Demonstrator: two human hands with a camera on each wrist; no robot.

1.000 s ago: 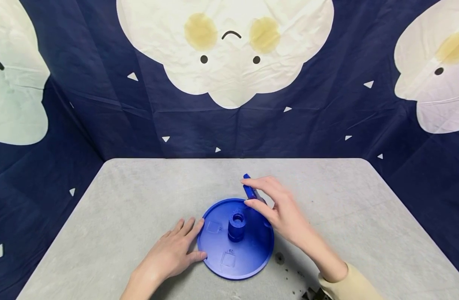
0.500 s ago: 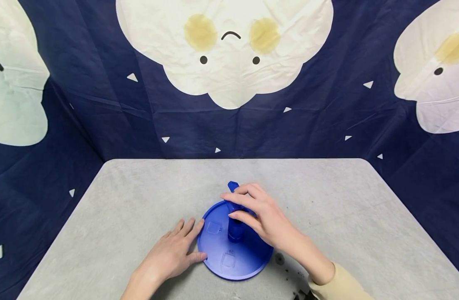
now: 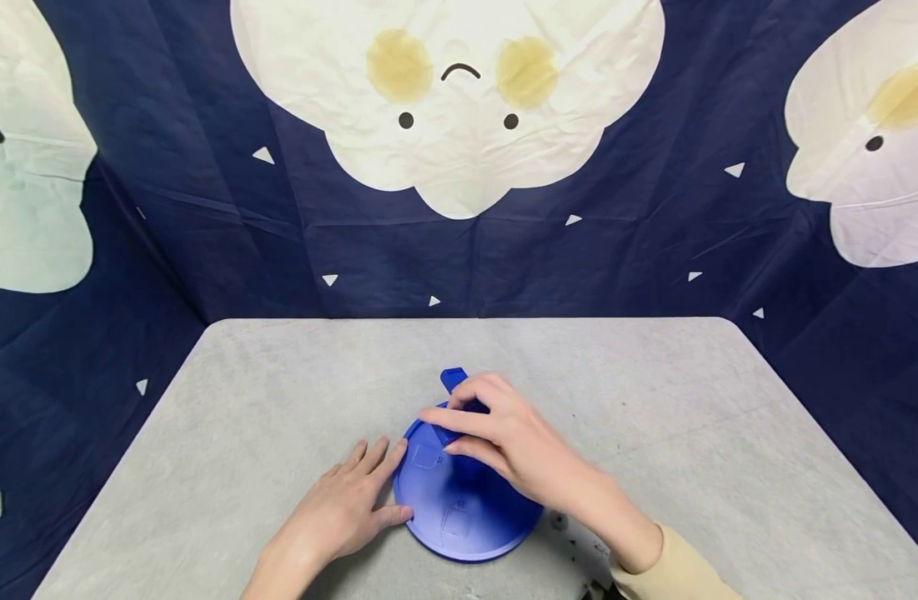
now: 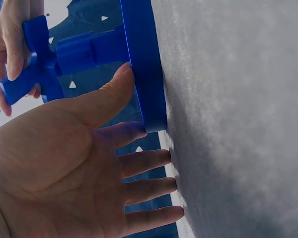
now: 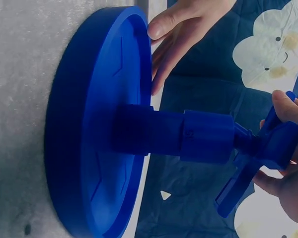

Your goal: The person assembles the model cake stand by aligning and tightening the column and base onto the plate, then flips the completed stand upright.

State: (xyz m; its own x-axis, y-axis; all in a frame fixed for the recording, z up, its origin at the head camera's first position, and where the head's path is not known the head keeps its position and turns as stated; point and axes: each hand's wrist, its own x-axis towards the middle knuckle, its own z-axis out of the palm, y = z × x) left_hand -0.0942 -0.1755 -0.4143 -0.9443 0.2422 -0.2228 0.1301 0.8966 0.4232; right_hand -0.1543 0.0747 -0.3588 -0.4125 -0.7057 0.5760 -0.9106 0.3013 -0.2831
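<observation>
A round blue base (image 3: pixel 466 542) with a raised rim lies on the grey table. From its middle rises a stepped blue post (image 5: pixel 161 131), hidden by the right hand in the head view. My left hand (image 3: pixel 342 508) touches the base's left rim with straight, spread fingers and thumb. Above the post, my right hand (image 3: pixel 511 442) pinches a blue cross-shaped piece with several arms (image 5: pixel 280 144). A narrow neck under this piece meets the post's top; how deep it sits I cannot tell. One arm of the piece points to the back in the head view.
Around the base spreads the grey table (image 3: pixel 278 392), with small dark marks right of the base. A dark blue cloth (image 3: pixel 504 275) with white clouds hangs behind and at both sides. A dark patterned thing (image 3: pixel 601 592) shows below the right sleeve.
My right hand has carried the cross-shaped piece left from beyond the base's right rim to over the post, turning it as well. The left hand and the base have stayed put.
</observation>
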